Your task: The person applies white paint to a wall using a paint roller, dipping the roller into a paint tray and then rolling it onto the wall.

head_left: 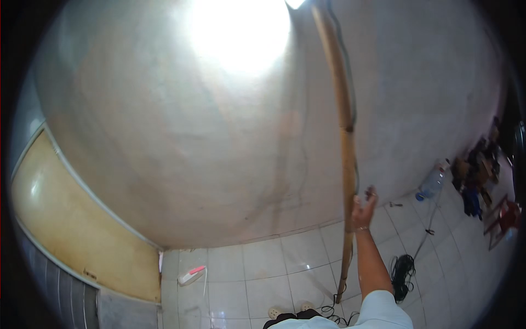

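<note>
A long bamboo pole (344,104) stands upright in front of me, its foot on the tiled floor. A dark cable (348,66) runs along its right side, and a bright lamp (296,3) shows at its upper end, cut by the frame's top edge. Just right of the pole's lower half is my right hand (364,213), raised with thumb and fingers apart and slightly blurred. The thumb side is right at the pole, and nothing shows in the palm. My left hand is out of view.
Loose cable (334,315) lies by the pole's foot, and a black coil (402,277) sits farther right. A clear plastic bottle (433,183) and piled items (476,175) stand along the wall (219,137). At left are a white-and-pink object (192,274) and a yellowish panel (87,214).
</note>
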A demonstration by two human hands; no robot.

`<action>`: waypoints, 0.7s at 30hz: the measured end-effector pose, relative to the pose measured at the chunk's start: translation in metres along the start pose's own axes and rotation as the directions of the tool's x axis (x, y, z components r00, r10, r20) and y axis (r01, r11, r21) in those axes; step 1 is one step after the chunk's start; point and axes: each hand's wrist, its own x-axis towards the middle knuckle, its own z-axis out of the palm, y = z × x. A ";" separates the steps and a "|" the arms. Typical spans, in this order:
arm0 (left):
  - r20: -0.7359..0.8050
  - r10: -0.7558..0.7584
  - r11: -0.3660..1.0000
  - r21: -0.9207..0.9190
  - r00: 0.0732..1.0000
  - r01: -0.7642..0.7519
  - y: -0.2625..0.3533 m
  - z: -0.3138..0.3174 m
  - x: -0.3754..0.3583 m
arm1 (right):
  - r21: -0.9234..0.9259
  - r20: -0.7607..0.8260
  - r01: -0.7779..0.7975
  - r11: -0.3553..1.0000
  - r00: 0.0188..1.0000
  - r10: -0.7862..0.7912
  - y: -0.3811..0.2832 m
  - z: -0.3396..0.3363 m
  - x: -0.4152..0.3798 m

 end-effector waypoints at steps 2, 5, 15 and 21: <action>0.019 0.030 0.996 0.087 0.999 -0.032 0.009 -0.001 -0.011 | -0.073 -0.106 0.038 0.997 0.993 -0.046 -0.020 -0.001 -0.014; -0.041 -0.168 0.958 -0.241 0.985 0.154 -0.020 0.016 0.011 | 0.020 0.074 0.050 0.999 0.996 -0.051 -0.086 0.000 -0.059; -0.075 -0.024 0.750 -0.660 0.997 -0.032 0.062 0.000 -0.016 | -0.180 0.849 -0.531 0.828 -0.509 -0.142 -0.215 0.026 -0.353; -0.219 0.050 0.518 -0.829 0.974 -0.213 0.042 -0.047 0.024 | -0.265 0.598 -0.566 0.780 -0.731 -0.327 -0.307 0.062 -0.457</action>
